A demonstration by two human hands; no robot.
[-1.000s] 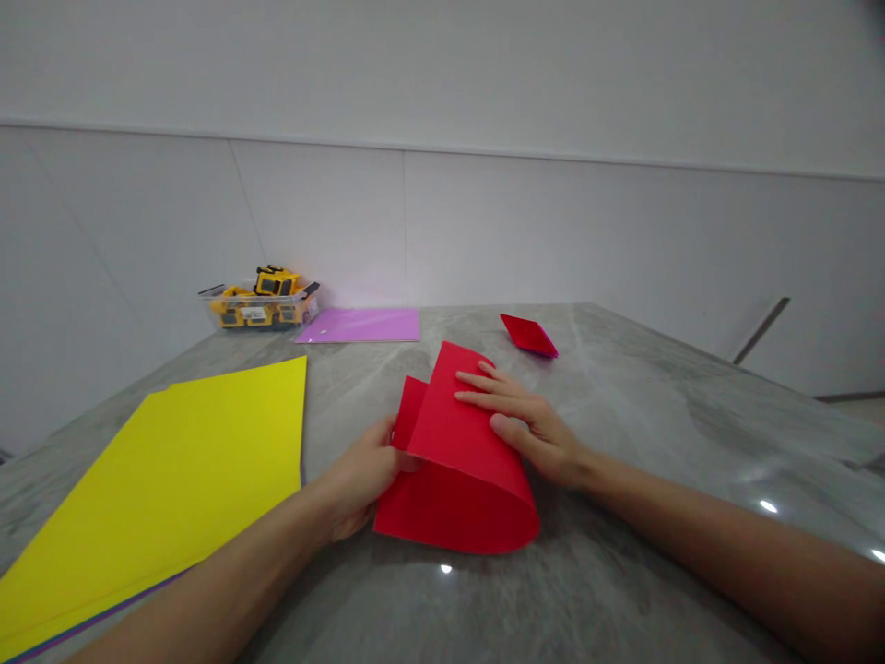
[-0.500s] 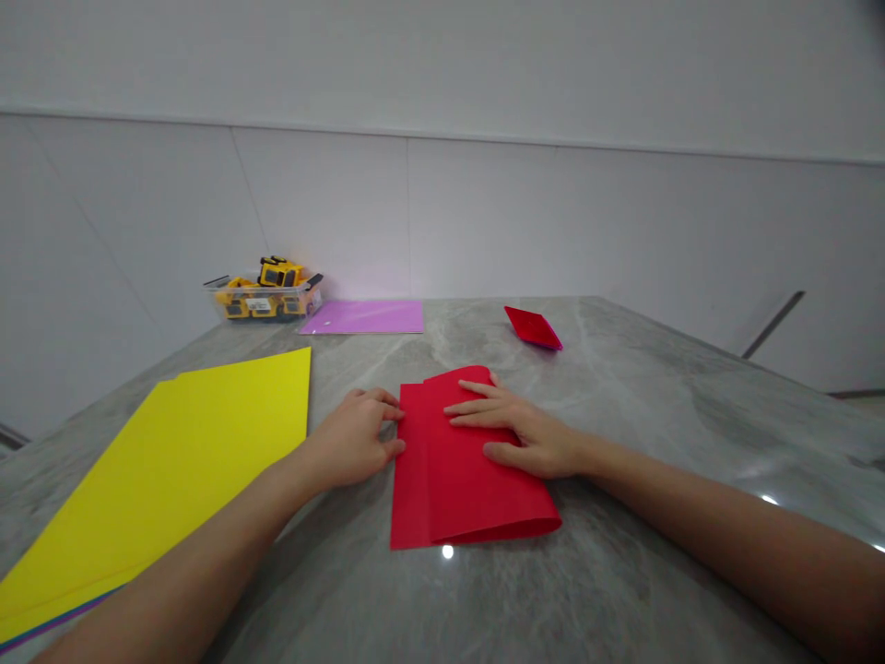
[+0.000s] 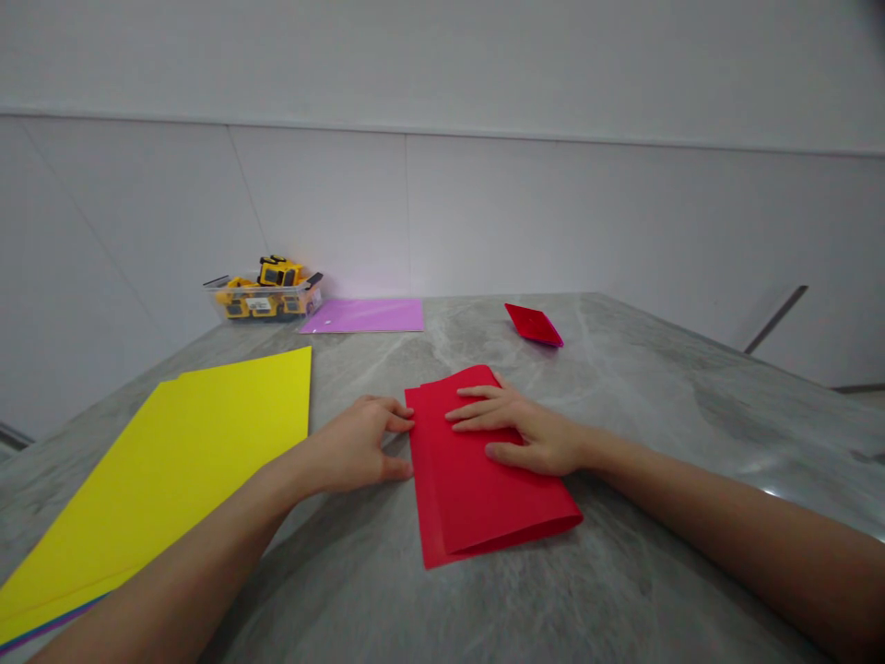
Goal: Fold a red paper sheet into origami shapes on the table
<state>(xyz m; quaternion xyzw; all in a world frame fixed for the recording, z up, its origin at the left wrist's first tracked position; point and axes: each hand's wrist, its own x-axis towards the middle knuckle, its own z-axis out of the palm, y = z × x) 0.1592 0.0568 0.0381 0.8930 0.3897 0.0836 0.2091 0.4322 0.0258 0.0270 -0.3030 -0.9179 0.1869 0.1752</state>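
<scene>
A red paper sheet (image 3: pixel 484 498) lies on the grey marbled tabletop (image 3: pixel 359 590), right of the yellow sheets (image 3: pixel 207 443). It is folded over on itself; the right-hand bend looks rounded, so the crease is judged not yet pressed, and a narrow left strip remains uncovered. The right hand (image 3: pixel 532 431) rests flat, fingers spread; the left hand (image 3: pixel 356 443), thumb and fingers parted, meets the left edge.

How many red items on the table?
2: the folded-over red sheet under the right hand, and a small red piece farther back. Others may be hidden in the yellow-topped stack.
</scene>
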